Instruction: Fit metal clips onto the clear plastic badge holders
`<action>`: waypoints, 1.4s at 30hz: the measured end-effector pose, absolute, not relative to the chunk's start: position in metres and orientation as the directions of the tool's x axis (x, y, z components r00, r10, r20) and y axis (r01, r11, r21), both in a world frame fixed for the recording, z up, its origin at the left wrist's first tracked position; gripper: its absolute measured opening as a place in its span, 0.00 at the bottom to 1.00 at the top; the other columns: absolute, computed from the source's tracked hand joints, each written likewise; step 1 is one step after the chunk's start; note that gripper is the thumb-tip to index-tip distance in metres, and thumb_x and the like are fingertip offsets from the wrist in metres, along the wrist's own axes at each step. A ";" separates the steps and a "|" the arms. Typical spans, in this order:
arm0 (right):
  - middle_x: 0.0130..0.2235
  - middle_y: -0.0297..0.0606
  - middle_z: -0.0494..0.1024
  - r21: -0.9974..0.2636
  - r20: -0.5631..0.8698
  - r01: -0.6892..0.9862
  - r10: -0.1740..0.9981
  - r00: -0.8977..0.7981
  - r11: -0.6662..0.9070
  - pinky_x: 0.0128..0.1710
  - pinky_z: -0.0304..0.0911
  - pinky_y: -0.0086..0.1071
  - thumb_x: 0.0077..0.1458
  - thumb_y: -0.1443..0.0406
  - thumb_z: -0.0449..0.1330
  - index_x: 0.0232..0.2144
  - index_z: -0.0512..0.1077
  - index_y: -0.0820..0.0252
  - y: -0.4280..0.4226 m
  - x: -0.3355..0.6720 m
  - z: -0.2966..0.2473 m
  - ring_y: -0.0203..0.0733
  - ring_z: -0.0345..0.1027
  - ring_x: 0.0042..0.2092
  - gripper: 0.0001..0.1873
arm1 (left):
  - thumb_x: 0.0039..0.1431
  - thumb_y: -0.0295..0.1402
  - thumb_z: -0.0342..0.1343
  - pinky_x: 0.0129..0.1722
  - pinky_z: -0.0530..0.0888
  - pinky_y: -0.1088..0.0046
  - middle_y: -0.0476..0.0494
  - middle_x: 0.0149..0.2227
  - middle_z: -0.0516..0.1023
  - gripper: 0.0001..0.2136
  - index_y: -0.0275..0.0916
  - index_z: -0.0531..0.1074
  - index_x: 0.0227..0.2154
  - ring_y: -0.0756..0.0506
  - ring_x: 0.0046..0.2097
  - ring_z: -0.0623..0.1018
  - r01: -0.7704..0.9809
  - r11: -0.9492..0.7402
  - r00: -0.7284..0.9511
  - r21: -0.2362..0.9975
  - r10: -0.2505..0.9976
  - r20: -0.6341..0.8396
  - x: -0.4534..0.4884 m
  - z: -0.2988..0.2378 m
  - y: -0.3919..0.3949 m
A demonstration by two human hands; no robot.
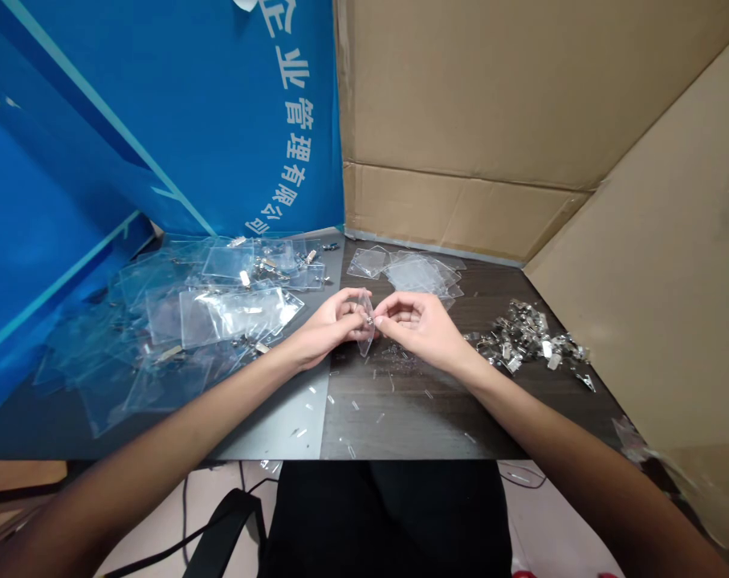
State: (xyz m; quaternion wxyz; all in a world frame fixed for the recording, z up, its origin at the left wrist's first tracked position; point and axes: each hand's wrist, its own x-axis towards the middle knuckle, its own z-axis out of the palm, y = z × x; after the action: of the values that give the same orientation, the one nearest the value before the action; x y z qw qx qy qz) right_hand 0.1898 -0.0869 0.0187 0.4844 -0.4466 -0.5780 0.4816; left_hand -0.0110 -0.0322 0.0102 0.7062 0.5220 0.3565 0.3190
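Both hands meet over the middle of the dark table point(401, 417). My left hand point(328, 325) pinches a clear plastic badge sleeve point(365, 331), held edge-on and upright. My right hand point(416, 321) pinches a small metal clip point(372, 321) at the sleeve's top edge. The fingers of both hands are closed. A spread of finished clear sleeves with clips point(220, 309) lies to the left. A small stack of bare clear sleeves point(418, 273) lies behind my hands. A heap of metal clips point(530, 337) lies to the right.
A blue printed board point(160, 120) stands at the left and back. Cardboard walls point(521, 120) close the back and right side. Small plastic scraps point(352, 405) lie scattered near the table's front edge. A black strap point(220, 530) hangs below the table.
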 end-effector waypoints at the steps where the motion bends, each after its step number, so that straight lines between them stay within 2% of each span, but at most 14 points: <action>1: 0.34 0.37 0.86 -0.991 0.126 0.030 0.984 -0.129 0.131 0.39 0.80 0.37 0.53 0.60 0.76 0.34 0.82 0.56 -0.087 0.190 0.019 0.41 0.82 0.34 0.09 | 0.58 0.33 0.74 0.47 0.82 0.63 0.46 0.42 0.79 0.27 0.38 0.71 0.57 0.45 0.43 0.84 -0.064 0.228 0.538 0.972 0.828 -0.158 -0.011 0.011 -0.032; 6: 0.37 0.38 0.88 -0.992 0.093 -0.096 0.986 -0.139 0.080 0.46 0.81 0.39 0.51 0.58 0.80 0.38 0.84 0.56 -0.088 0.190 0.018 0.42 0.83 0.37 0.15 | 0.55 0.34 0.72 0.36 0.74 0.71 0.49 0.39 0.75 0.25 0.39 0.72 0.54 0.49 0.36 0.77 -0.060 0.105 0.480 0.993 0.875 -0.063 -0.010 0.014 -0.032; 11: 0.45 0.40 0.90 -0.981 0.101 -0.184 0.974 -0.203 0.063 0.58 0.80 0.45 0.51 0.59 0.82 0.42 0.86 0.55 -0.091 0.191 0.021 0.43 0.86 0.45 0.17 | 0.50 0.32 0.72 0.40 0.71 0.70 0.49 0.40 0.74 0.29 0.40 0.72 0.55 0.48 0.38 0.75 -0.209 0.203 0.522 0.957 0.850 -0.067 -0.015 0.021 -0.032; 17: 0.42 0.38 0.89 -0.982 0.089 -0.180 0.976 -0.198 0.053 0.56 0.82 0.45 0.48 0.59 0.84 0.43 0.87 0.54 -0.094 0.190 0.023 0.44 0.87 0.43 0.20 | 0.47 0.31 0.78 0.38 0.69 0.72 0.49 0.41 0.69 0.34 0.43 0.72 0.58 0.49 0.38 0.72 -0.286 0.240 0.585 0.928 0.810 -0.029 -0.020 0.023 -0.030; 23: 0.44 0.41 0.90 -0.974 0.090 -0.217 0.985 -0.150 0.056 0.58 0.83 0.49 0.43 0.56 0.86 0.42 0.87 0.55 -0.091 0.189 0.018 0.48 0.88 0.45 0.24 | 0.47 0.35 0.81 0.42 0.75 0.69 0.48 0.41 0.68 0.34 0.44 0.72 0.57 0.46 0.40 0.73 -0.256 0.170 0.594 0.951 0.804 0.016 -0.019 0.025 -0.031; 29: 0.45 0.42 0.91 -0.972 0.096 -0.227 0.987 -0.127 0.066 0.60 0.83 0.51 0.45 0.57 0.85 0.42 0.86 0.55 -0.091 0.190 0.019 0.50 0.89 0.47 0.22 | 0.46 0.35 0.82 0.37 0.68 0.73 0.49 0.40 0.66 0.35 0.44 0.72 0.56 0.48 0.39 0.68 -0.236 0.028 0.469 0.971 0.879 0.089 -0.018 0.024 -0.029; 32: 0.43 0.41 0.91 -0.971 0.102 -0.227 0.987 -0.122 0.072 0.59 0.83 0.50 0.45 0.59 0.85 0.41 0.86 0.56 -0.093 0.190 0.020 0.50 0.89 0.46 0.22 | 0.45 0.35 0.82 0.39 0.67 0.73 0.49 0.40 0.66 0.35 0.44 0.72 0.55 0.48 0.40 0.69 -0.236 -0.035 0.429 0.971 0.893 0.136 -0.018 0.021 -0.026; 37: 0.42 0.41 0.91 -0.978 0.079 -0.201 0.992 -0.098 0.058 0.60 0.83 0.51 0.39 0.59 0.87 0.39 0.86 0.56 -0.093 0.188 0.021 0.52 0.89 0.47 0.24 | 0.44 0.37 0.83 0.37 0.67 0.73 0.50 0.40 0.64 0.36 0.45 0.71 0.54 0.48 0.39 0.68 -0.208 -0.123 0.395 0.970 0.897 0.199 -0.017 0.020 -0.024; 42: 0.41 0.40 0.91 -0.983 0.059 -0.177 0.995 -0.076 0.045 0.59 0.83 0.49 0.36 0.61 0.88 0.38 0.86 0.56 -0.093 0.186 0.022 0.50 0.89 0.46 0.26 | 0.44 0.40 0.84 0.42 0.70 0.70 0.48 0.41 0.66 0.35 0.45 0.70 0.52 0.45 0.43 0.70 -0.159 -0.213 0.370 0.964 0.892 0.258 -0.016 0.019 -0.024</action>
State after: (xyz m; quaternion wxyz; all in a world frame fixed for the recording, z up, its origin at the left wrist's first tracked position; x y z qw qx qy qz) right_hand 0.1862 -0.0926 0.0215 0.5342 -0.4202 -0.4868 0.5487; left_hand -0.0164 -0.0242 0.0191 0.5523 0.6165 0.2975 0.4757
